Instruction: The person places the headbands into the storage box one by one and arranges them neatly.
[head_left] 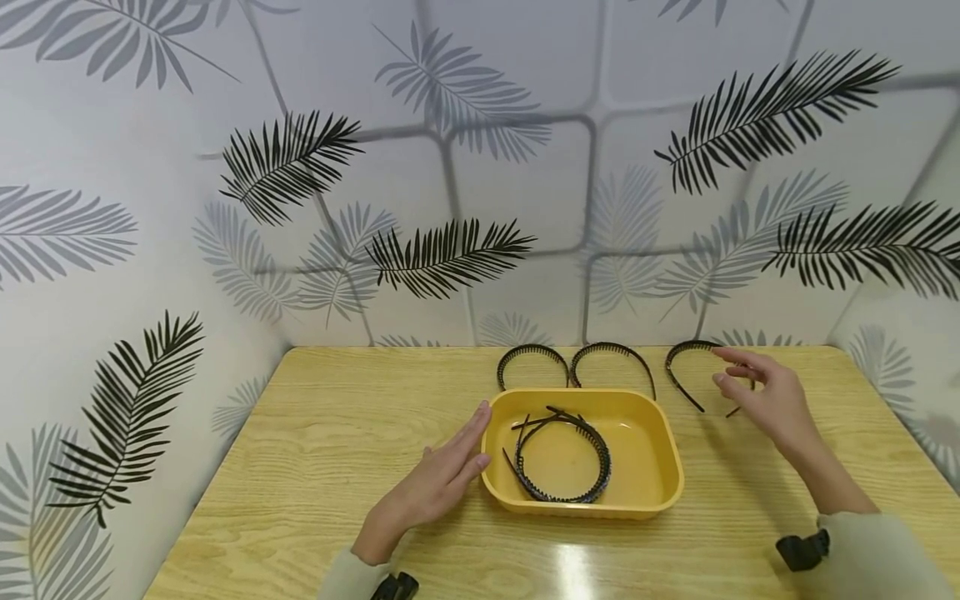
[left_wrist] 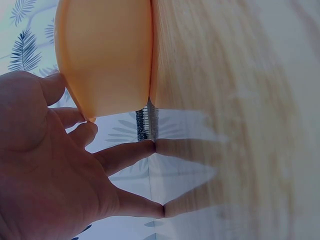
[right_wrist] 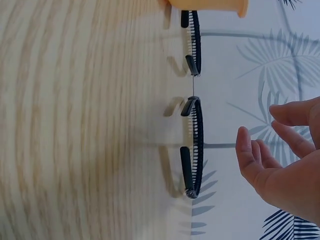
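A yellow rectangular plastic basin [head_left: 639,458] sits on the table with several black toothed headbands [head_left: 602,458] lying overlapped in its left half. My left hand [head_left: 435,483] touches the basin's left wall with fingers extended; in the left wrist view the thumb and nearer fingers meet the basin rim, while two other fingertips rest on the tabletop. Over the right-hand headband [head_left: 693,342] hovers my right hand [head_left: 776,404], its fingers loosely bent and nothing between them. The right wrist view has this headband [right_wrist: 199,135] apart from the fingers.
Behind the basin, two more headbands, one on the left [head_left: 532,347] and one in the middle [head_left: 611,345], stand near the wall. The wood-patterned table [head_left: 322,450] meets a leaf-patterned wall [head_left: 517,300] at its back edge.
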